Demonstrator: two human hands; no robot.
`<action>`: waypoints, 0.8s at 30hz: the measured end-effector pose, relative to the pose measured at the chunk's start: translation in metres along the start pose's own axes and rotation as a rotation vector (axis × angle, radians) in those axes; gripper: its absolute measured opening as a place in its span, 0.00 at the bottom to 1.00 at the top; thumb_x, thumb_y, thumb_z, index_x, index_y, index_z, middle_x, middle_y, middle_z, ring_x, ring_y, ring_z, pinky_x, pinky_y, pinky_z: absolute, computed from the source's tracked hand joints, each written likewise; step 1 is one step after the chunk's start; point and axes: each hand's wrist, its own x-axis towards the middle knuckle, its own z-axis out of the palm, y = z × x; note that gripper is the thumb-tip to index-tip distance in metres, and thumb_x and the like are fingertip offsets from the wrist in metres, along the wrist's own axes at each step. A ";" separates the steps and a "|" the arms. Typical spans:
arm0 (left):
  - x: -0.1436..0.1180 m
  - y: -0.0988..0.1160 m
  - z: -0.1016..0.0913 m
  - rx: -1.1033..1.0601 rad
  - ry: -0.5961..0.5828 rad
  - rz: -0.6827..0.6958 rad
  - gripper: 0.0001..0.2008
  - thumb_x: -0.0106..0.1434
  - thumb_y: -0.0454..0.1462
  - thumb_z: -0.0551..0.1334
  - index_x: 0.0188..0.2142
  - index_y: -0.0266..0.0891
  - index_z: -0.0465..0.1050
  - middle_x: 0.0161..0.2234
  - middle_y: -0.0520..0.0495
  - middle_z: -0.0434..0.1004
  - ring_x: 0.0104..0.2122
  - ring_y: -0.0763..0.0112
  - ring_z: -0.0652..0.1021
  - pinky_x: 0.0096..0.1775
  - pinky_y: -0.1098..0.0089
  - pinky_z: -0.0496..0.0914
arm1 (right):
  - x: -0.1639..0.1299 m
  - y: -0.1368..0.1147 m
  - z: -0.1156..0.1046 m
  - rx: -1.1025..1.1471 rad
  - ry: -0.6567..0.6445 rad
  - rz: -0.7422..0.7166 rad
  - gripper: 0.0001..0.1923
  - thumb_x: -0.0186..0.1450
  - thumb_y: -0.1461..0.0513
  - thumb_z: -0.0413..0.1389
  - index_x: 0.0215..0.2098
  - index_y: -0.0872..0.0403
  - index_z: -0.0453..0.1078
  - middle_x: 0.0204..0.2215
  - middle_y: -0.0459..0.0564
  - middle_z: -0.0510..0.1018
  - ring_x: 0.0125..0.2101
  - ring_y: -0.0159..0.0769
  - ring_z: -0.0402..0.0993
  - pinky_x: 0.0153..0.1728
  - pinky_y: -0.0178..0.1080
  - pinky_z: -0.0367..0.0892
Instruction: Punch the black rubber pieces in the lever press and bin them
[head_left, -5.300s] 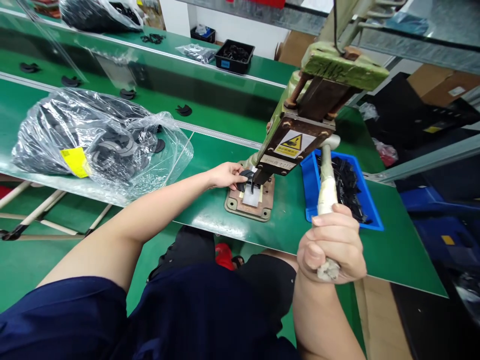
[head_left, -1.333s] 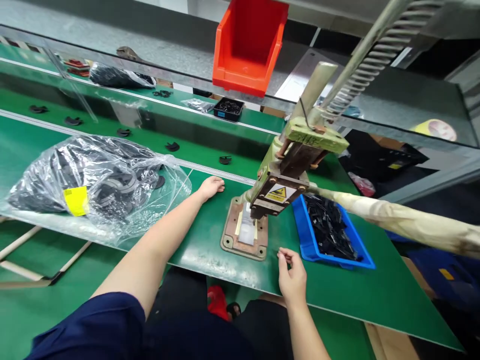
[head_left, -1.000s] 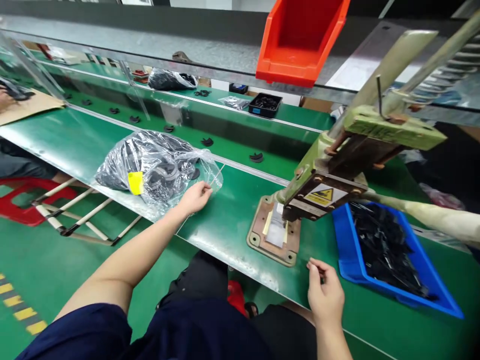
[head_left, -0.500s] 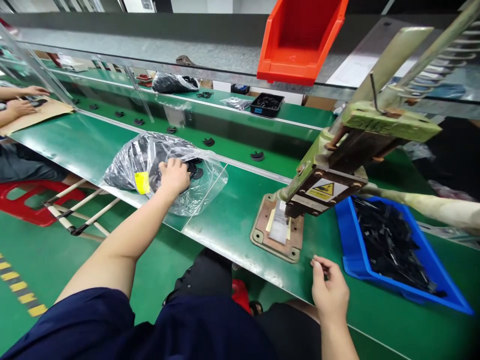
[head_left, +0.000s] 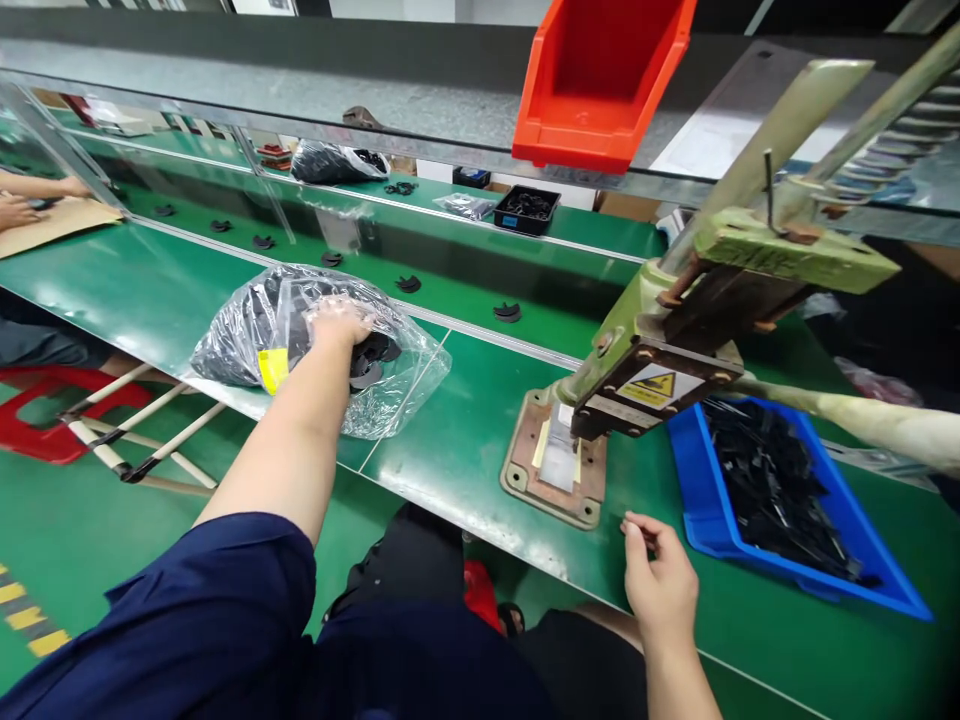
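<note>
My left hand is pushed into the mouth of a clear plastic bag full of black ring-shaped parts. Its fingers lie among those parts and are veiled by the plastic. My right hand rests on the front edge of the green table, fingers curled, with a small dark piece pinched at the fingertips. It sits just in front of the brown base plate of a green hand press. A blue bin of small black parts stands right of the press.
The press lever sticks out to the right above the blue bin. Single black parts lie spaced along the conveyor behind. An orange bin hangs overhead; a black tray sits beyond. A co-worker's hands are at far left.
My left hand went from the press to the bag and has now slid inside it. My right hand let go of the lever and has rested at the table edge since.
</note>
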 end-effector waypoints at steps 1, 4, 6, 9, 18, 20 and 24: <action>0.002 -0.004 0.002 0.012 0.002 -0.052 0.49 0.69 0.63 0.51 0.77 0.31 0.56 0.77 0.20 0.50 0.76 0.23 0.46 0.65 0.22 0.45 | 0.000 0.000 0.000 -0.002 0.001 0.005 0.28 0.67 0.38 0.57 0.47 0.51 0.79 0.44 0.56 0.86 0.43 0.44 0.83 0.51 0.48 0.74; -0.005 -0.004 0.015 0.035 0.068 -0.074 0.50 0.68 0.65 0.51 0.77 0.33 0.56 0.77 0.21 0.51 0.75 0.24 0.48 0.64 0.21 0.46 | 0.001 -0.001 0.000 -0.006 0.000 0.013 0.29 0.66 0.38 0.58 0.47 0.51 0.79 0.44 0.56 0.86 0.42 0.44 0.82 0.50 0.47 0.74; -0.018 0.003 0.025 0.040 0.115 -0.003 0.50 0.68 0.65 0.51 0.76 0.32 0.58 0.76 0.21 0.53 0.73 0.24 0.53 0.65 0.22 0.44 | 0.001 -0.002 0.001 -0.002 -0.002 0.014 0.29 0.66 0.38 0.58 0.47 0.52 0.79 0.44 0.56 0.86 0.42 0.44 0.82 0.50 0.47 0.74; -0.041 0.017 0.035 0.021 0.118 0.085 0.50 0.68 0.67 0.50 0.75 0.33 0.61 0.74 0.21 0.57 0.70 0.24 0.59 0.65 0.23 0.46 | 0.000 -0.003 0.001 0.003 -0.002 0.015 0.29 0.66 0.38 0.58 0.48 0.52 0.79 0.44 0.57 0.86 0.43 0.44 0.82 0.50 0.47 0.74; -0.127 0.072 0.065 -0.149 0.147 0.368 0.39 0.70 0.62 0.58 0.71 0.43 0.69 0.73 0.30 0.63 0.69 0.32 0.64 0.69 0.33 0.48 | 0.002 0.000 0.003 0.000 0.009 -0.018 0.25 0.67 0.41 0.58 0.47 0.51 0.79 0.44 0.58 0.86 0.42 0.47 0.83 0.51 0.54 0.76; -0.139 0.079 0.069 -0.176 0.127 0.431 0.37 0.71 0.62 0.57 0.71 0.44 0.68 0.73 0.32 0.63 0.70 0.37 0.64 0.71 0.35 0.46 | 0.001 -0.003 0.000 0.006 0.043 -0.052 0.22 0.68 0.42 0.58 0.47 0.48 0.79 0.44 0.59 0.86 0.43 0.50 0.83 0.51 0.58 0.77; -0.131 0.066 0.059 -0.212 0.121 0.413 0.35 0.74 0.59 0.56 0.70 0.41 0.68 0.72 0.31 0.64 0.71 0.42 0.64 0.71 0.42 0.53 | -0.029 -0.013 -0.006 0.048 0.088 -0.208 0.11 0.67 0.47 0.59 0.43 0.40 0.78 0.43 0.57 0.85 0.46 0.55 0.83 0.54 0.66 0.76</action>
